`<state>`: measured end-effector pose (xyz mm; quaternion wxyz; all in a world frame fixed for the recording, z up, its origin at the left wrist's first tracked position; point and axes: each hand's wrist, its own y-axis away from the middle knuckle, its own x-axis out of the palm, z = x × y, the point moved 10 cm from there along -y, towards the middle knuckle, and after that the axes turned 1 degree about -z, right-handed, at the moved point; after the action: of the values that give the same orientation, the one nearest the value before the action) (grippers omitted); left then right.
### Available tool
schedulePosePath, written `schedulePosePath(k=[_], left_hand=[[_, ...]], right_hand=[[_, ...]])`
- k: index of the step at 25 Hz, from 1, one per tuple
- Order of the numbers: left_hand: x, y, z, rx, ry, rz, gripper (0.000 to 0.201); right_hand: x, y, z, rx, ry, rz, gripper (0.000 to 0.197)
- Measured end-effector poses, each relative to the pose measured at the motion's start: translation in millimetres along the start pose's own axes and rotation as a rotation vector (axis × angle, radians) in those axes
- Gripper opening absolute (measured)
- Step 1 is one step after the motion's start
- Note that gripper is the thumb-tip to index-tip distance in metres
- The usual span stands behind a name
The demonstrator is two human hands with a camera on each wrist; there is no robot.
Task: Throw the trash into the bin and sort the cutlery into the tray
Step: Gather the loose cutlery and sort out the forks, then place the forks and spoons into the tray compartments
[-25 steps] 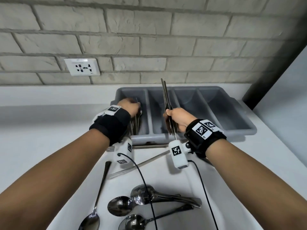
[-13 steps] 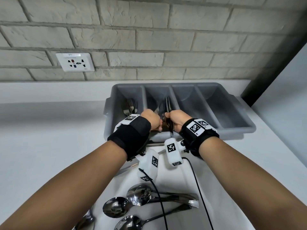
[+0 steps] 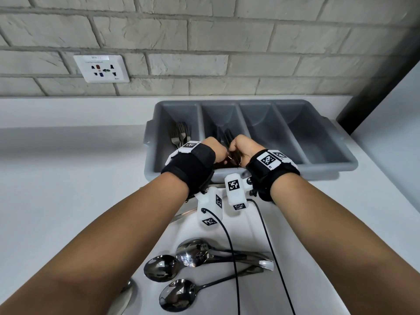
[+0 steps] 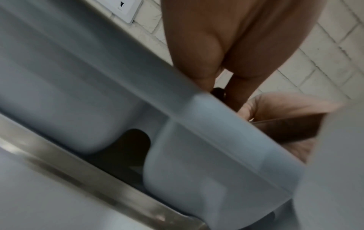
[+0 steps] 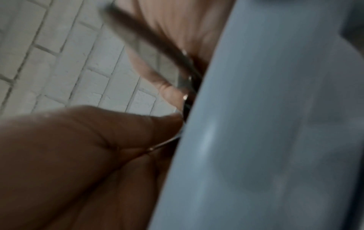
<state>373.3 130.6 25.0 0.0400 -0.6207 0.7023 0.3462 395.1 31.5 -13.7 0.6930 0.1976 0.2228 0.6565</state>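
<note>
Both hands meet over the second compartment from the left of the grey plastic four-slot cutlery tray (image 3: 322,169), the right hand (image 3: 244,147) pinching a bundle of dark-handled steel knives (image 3: 227,135) lying lengthwise away from it, the left hand (image 3: 212,147) curled alongside, its grip unclear.

We reached both forearms forward side by side, black camera straps on each wrist. Our left hand (image 3: 214,147) and right hand (image 3: 244,148) met knuckle to knuckle, fingers curled downward. Our right thumb (image 5: 138,124) pressed against thin metal held in the curled fingers; the left hand's grip stayed hidden.
</note>
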Motion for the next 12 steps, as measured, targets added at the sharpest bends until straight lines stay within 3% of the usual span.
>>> schedulePosePath(k=[2,6,9,12], left_hand=[[0,3,-5,0.033,-0.169,-0.026,0.034],[2,11,-13,0.091,-0.365,-0.050,0.035],[-6,21,-17,0.155,-0.190,-0.116,0.037],[-34,41,-9,0.227,0.063,-0.195,0.033]], right_hand=[[-3,0,2,-0.013,0.054,-0.020,0.026],[-5,-3,5,-0.080,0.254,-0.112,0.024],[-11,8,22,-0.269,0.342,-0.189,0.044],[-21,42,43,-0.503,0.337,-0.226,0.042]])
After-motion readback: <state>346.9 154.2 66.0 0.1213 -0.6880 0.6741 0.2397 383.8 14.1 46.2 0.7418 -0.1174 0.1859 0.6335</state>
